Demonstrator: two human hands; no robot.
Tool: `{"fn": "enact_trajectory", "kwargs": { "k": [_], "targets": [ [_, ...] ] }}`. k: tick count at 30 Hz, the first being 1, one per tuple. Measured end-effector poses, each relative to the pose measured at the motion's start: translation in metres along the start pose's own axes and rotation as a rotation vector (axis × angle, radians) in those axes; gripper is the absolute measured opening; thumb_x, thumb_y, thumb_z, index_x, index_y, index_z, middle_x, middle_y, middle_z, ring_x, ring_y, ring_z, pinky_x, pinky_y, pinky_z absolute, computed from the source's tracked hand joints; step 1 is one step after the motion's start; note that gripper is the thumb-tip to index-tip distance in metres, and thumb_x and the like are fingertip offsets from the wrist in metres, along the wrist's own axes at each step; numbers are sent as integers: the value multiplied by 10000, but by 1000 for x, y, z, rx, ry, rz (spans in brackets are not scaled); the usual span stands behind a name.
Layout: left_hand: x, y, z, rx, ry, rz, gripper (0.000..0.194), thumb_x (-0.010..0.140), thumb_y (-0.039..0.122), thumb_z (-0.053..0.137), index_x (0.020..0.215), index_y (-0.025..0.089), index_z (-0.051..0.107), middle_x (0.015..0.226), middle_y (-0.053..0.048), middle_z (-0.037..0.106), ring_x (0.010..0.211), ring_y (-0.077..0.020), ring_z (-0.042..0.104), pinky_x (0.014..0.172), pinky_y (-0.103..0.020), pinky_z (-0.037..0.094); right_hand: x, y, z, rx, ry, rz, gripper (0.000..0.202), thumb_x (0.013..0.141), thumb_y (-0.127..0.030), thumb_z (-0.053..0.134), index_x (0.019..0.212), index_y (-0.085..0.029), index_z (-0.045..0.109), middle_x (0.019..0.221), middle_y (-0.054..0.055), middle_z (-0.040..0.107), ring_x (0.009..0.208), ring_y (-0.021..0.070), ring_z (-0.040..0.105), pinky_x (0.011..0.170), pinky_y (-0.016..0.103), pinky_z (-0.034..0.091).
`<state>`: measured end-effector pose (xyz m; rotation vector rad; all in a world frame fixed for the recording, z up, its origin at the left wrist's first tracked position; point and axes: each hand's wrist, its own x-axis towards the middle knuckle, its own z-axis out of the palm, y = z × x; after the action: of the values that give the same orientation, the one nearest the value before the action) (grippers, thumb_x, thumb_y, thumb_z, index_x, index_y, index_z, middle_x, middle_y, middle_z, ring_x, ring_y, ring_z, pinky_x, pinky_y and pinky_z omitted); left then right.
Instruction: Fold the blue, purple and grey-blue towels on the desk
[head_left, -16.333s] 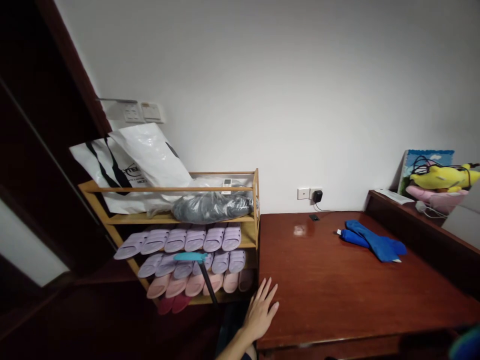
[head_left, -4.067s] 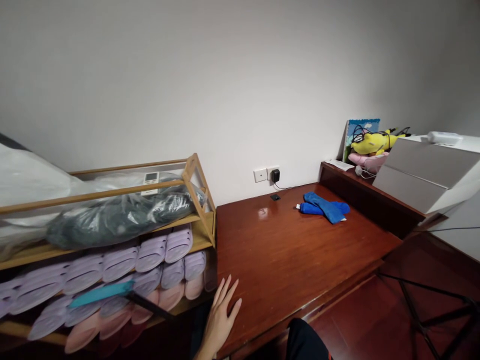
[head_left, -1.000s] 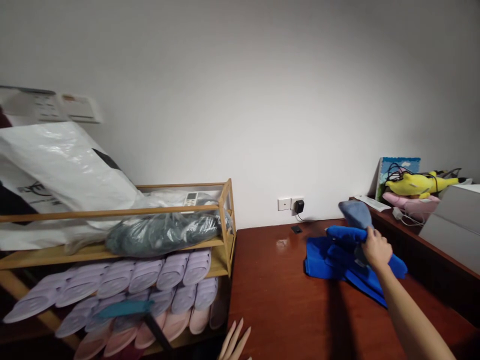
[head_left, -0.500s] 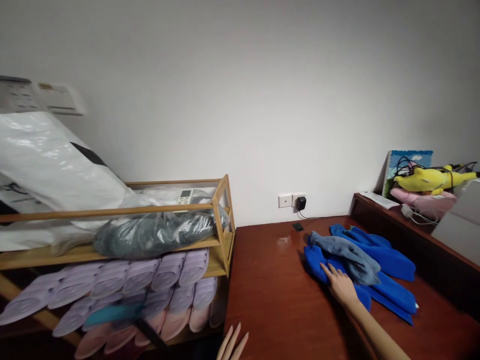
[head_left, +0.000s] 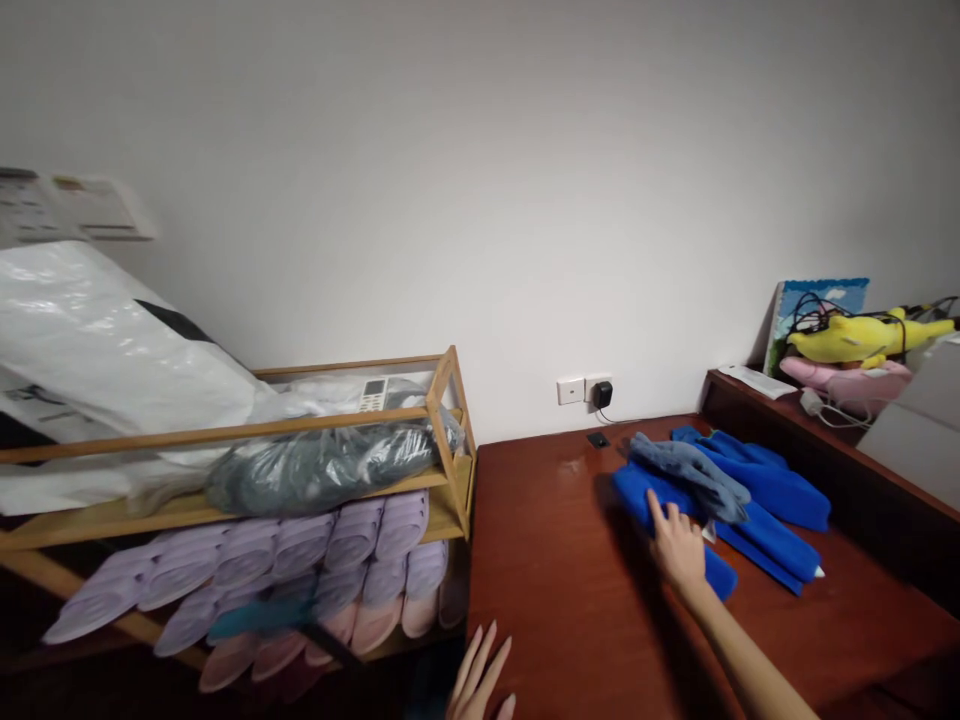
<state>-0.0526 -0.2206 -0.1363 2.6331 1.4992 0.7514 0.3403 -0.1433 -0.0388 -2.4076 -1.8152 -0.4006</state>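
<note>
While the left hand [head_left: 474, 690] lies open at six o'clock on the desk [head_left: 555, 560]: right hand [head_left: 679, 552], forefinger extended, grip unclear, touching blue cloths [head_left: 635, 494], four o'clock; grey-blue cloth [head_left: 697, 472], atop. Advisable handling: light fingertip pressure, layers kept unbunched.

- This room is looking like a home.
- Slippers [head_left: 249, 553] are lining a wooden shoe rack [head_left: 225, 434].
- A yellow plush toy [head_left: 847, 339] is lying near a desk [head_left: 547, 560].
- An adapter [head_left: 602, 395] is occupying a wall socket [head_left: 589, 384].
</note>
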Motion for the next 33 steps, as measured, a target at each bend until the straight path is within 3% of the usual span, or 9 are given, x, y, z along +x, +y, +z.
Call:
{"fn": "enact_trajectory", "kwargs": {
  "k": [3,5,9,14,21,26,28,30,33],
  "targets": [
    [3,17,-13,97,-85,-99,582,838,211,460,1392,354,350,1461,-32,361,1314,-273,370,992,-523,405,-54,-35,-6,132,-129,-134,727,675,-127,534,1379,-232,389,1279,151,514,1076,306,528,893,412,386],
    [7,30,-22,147,-97,-127,577,796,176,485,1352,322,434,1461,-71,354,1316,-307,359,990,-570,375,-74,-46,-7,306,-198,-229,676,682,-151,529,1346,-227,427,1287,110,531,1098,261,527,910,353,391],
    [14,60,-44,15,-88,-24,506,814,192,497,1311,288,489,1511,-65,253,1360,-269,282,1024,-463,390,-87,-41,-15,319,-206,-274,534,771,-210,493,1303,-228,465,1156,81,610,1029,236,558,866,339,409],
    [12,95,-64,-177,-120,-53,299,868,272,476,1138,286,604,1468,-41,367,1334,-239,344,1039,-455,395,-98,-41,-29,194,-172,-282,437,756,-113,494,1182,-182,556,1108,141,576,1044,300,507,869,415,373],
    [0,109,-68,-276,-93,-112,226,872,271,475,1020,268,644,1404,-59,460,1286,-232,421,1027,-436,418,-137,-84,-51,260,-128,-381,400,831,-30,275,1091,-80,575,978,197,599,955,302,533,850,469,366],
    [5,111,-70,-210,32,-116,283,895,234,401,1070,235,623,1445,-75,400,1331,-231,349,1046,-456,384,-163,-111,-60,483,-189,-664,308,810,-165,499,1102,-238,567,1014,27,638,919,161,578,824,255,418],
    [10,114,-69,-170,38,-104,339,910,214,344,1138,217,595,1450,-79,393,1339,-219,333,1059,-458,361,-162,-108,-62,595,-190,-669,336,844,-197,460,1168,-257,526,1097,13,620,974,133,565,843,228,408],
    [16,118,-65,-128,-13,-80,393,913,204,315,1236,199,539,1467,-82,364,1358,-220,296,1074,-475,325,-158,-100,-62,616,-195,-592,339,881,-214,382,1185,-251,527,1179,46,592,1058,169,532,905,305,385],
    [22,124,-54,-82,-185,-65,486,915,302,345,1384,181,388,1500,-96,284,1382,-254,230,1084,-525,269,-160,-92,-59,519,-221,-519,328,861,-307,432,1157,-253,564,1281,89,536,1154,258,470,927,428,353]
  ]
}}
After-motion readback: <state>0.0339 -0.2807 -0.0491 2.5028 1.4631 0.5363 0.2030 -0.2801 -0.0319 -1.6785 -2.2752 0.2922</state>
